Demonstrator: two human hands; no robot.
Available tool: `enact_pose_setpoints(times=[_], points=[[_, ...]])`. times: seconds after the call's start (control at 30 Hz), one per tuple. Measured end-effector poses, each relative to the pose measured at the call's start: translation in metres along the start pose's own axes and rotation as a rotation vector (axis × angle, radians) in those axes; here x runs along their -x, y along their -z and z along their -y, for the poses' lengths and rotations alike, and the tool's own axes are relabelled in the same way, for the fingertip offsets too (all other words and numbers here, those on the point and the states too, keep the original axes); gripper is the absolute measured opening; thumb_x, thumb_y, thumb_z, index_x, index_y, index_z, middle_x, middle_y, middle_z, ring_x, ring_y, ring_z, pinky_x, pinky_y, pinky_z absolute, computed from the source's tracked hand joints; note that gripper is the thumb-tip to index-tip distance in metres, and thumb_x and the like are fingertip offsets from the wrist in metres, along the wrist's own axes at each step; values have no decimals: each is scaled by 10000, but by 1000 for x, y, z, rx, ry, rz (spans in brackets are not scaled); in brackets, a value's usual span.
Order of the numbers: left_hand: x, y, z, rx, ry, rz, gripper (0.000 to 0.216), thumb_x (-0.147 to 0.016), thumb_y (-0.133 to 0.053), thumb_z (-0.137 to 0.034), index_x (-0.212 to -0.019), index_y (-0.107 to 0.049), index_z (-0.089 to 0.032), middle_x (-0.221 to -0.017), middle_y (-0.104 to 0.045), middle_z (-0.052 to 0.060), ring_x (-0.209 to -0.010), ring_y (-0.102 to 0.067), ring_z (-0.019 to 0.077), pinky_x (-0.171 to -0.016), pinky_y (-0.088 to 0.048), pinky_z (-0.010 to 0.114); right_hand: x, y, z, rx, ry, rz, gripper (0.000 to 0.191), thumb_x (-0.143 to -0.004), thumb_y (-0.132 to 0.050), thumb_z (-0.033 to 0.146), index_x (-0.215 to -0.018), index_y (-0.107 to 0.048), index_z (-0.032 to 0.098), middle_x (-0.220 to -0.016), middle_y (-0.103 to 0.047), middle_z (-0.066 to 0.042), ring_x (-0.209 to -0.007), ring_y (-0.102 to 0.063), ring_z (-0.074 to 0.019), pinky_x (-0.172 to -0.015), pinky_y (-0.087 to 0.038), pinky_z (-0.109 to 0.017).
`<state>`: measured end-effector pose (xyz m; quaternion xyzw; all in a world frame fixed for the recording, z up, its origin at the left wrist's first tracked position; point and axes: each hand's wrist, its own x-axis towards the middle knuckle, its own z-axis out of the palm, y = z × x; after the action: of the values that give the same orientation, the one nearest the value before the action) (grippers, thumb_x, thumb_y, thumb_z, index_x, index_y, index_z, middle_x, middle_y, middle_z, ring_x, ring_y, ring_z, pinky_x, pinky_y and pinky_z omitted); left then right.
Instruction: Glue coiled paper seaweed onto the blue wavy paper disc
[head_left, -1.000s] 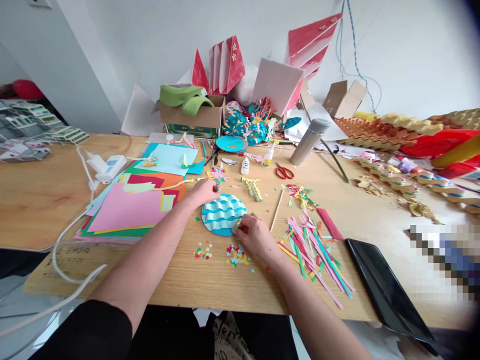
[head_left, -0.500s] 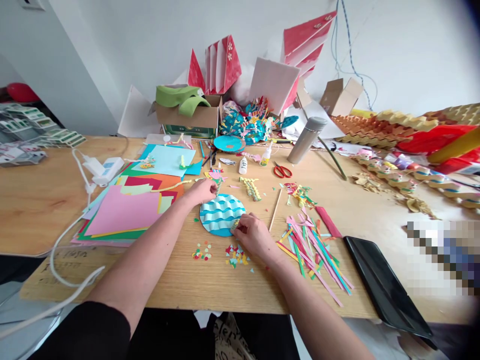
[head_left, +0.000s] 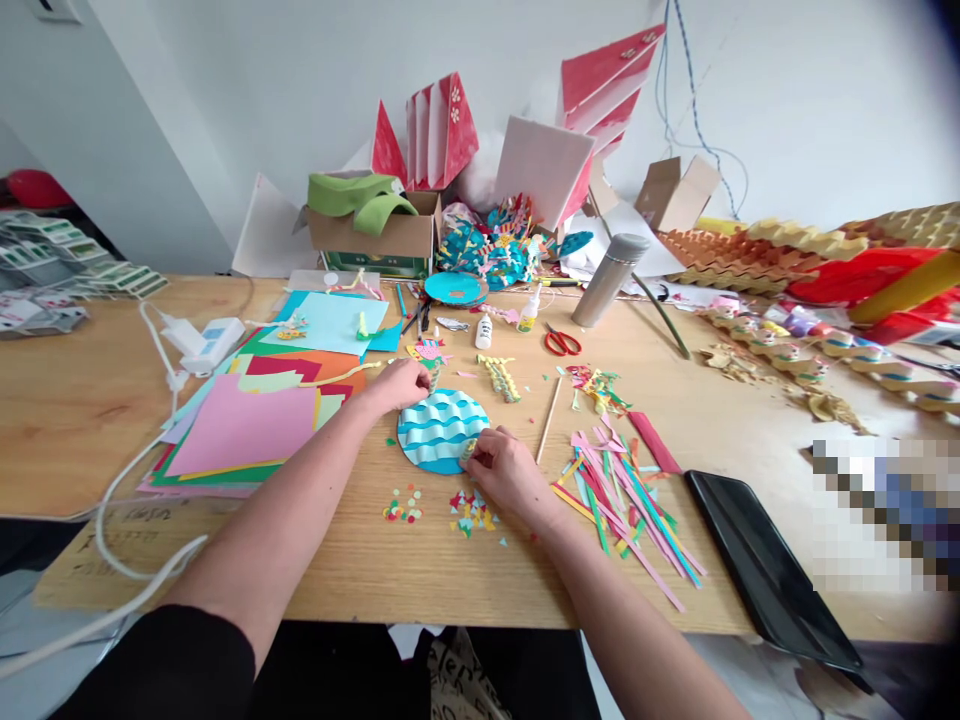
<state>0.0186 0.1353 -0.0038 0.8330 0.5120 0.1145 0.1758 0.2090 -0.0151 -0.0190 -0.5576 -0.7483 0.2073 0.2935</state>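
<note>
Disc [head_left: 439, 430]: blue, layered in waves, lay flat on the table [head_left: 420, 570] between both hands.
Left hand [head_left: 397, 385]: grip curled at the far rim, likely steadying it; whether it held anything I could not tell.
Right hand [head_left: 506, 470]: grip pinched shut on a paper bit [head_left: 469, 450] at the near rim.
Scraps [head_left: 472, 512]: just below that grip.
Strips [head_left: 626, 500]: to its right, near.

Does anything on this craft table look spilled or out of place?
The black tablet juts over the table's front edge. Paper strips and confetti lie scattered beside the right hand, which pinches a scrap at the blue disc's edge.
</note>
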Motion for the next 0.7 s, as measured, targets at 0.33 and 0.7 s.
enact_pose_setpoints(times=[0.33,0.7], points=[[3,1,-3,-57,-9,-7,175,-683,-622,-325,-669,-695,-166,-673,-705,60,-652,-635,205,-574,-409,263,0,1,0,-5,5,-5,247,-736,-619,31,-558,-546,186,-648,-573,-7,-738,-519,-151,-658,-397,-230],[3,-2,-9,-148,28,-29,145,-710,-599,-275,-663,-691,-173,-691,-694,86,-721,-643,227,-652,-442,276,0,-1,-2,-2,8,-1,231,-741,-610,34,-572,-560,183,-658,-581,-10,-738,-520,-148,-661,-397,-233]])
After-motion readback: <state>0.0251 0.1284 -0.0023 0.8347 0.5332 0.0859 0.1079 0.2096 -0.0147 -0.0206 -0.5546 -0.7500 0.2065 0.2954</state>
